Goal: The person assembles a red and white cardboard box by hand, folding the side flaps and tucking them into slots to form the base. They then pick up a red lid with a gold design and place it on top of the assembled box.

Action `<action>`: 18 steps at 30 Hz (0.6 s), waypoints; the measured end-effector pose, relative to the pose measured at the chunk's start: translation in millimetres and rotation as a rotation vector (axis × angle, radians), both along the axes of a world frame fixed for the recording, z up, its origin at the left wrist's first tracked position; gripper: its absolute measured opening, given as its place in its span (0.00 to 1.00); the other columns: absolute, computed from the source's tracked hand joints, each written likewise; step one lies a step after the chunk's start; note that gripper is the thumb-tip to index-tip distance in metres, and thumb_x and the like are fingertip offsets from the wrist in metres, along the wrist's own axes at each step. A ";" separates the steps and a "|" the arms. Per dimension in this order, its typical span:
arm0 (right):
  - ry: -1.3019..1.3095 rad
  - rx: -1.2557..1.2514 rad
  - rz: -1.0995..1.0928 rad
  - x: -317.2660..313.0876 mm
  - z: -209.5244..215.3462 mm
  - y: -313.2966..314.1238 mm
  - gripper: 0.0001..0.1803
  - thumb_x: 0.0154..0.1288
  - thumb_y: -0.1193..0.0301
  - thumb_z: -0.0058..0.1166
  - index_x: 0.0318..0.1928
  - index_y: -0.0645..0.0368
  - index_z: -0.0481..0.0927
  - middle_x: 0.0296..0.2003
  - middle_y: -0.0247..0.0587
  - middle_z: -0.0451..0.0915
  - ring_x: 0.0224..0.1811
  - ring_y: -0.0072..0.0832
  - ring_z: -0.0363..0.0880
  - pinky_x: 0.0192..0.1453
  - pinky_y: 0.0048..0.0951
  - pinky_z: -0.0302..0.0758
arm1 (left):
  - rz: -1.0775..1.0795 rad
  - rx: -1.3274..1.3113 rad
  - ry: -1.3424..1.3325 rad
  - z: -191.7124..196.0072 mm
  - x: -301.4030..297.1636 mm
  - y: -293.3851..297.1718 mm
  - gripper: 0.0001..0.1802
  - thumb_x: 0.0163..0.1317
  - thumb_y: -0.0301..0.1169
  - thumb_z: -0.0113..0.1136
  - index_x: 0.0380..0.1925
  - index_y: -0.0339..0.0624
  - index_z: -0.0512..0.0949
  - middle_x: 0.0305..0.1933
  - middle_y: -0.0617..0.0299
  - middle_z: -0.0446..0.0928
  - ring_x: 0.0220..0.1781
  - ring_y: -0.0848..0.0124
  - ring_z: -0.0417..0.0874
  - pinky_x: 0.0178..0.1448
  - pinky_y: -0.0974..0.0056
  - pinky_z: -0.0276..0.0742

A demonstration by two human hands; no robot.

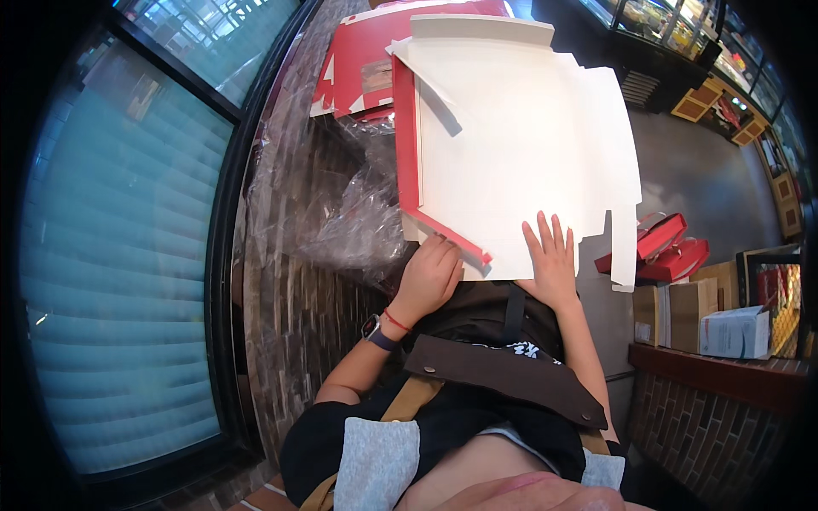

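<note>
A partly folded cardboard gift box, white inside and red outside, lies in front of me. Its left wall stands folded up, and a narrow red flap slants out from the near left corner. My left hand is closed at that corner, with its fingers bent around the cardboard beside the flap. Spread fingers of my right hand press flat on the white inner face near the front edge. The far and right panels still lie outward, unfolded.
Flat red cardboard sheets are stacked beyond the box. Crumpled clear plastic wrap lies to its left, beside a framed window. Red boxes with handles and brown cartons stand at right; display cases line the back.
</note>
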State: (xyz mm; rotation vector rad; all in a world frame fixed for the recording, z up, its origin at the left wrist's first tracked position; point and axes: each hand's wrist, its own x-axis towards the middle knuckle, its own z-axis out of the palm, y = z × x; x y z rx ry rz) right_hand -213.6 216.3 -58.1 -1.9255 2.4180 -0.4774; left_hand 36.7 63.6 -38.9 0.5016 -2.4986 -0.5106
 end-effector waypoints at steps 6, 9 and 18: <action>-0.066 0.037 0.046 -8.9 13.1 5.9 0.63 0.49 0.50 0.81 0.84 0.45 0.62 0.86 0.50 0.51 0.89 0.54 0.44 0.88 0.65 0.45 | 0.167 -0.249 -0.092 11.7 -17.5 -34.2 0.30 0.69 0.35 0.68 0.68 0.32 0.77 0.81 0.37 0.66 0.81 0.39 0.68 0.82 0.38 0.61; -0.085 0.075 0.093 -24.3 23.0 10.8 0.54 0.58 0.51 0.76 0.82 0.47 0.65 0.85 0.49 0.55 0.89 0.51 0.47 0.88 0.65 0.45 | 0.192 -0.207 -0.049 25.1 -8.1 -51.1 0.29 0.69 0.35 0.67 0.66 0.31 0.77 0.81 0.37 0.65 0.82 0.39 0.66 0.83 0.38 0.62; 0.086 0.064 0.007 -93.1 11.0 32.4 0.40 0.66 0.89 0.48 0.78 0.49 0.71 0.78 0.45 0.71 0.84 0.43 0.63 0.89 0.51 0.53 | 0.310 -0.332 -0.014 23.6 27.1 -80.4 0.23 0.66 0.17 0.59 0.62 0.38 0.82 0.83 0.46 0.65 0.87 0.44 0.61 0.80 0.48 0.70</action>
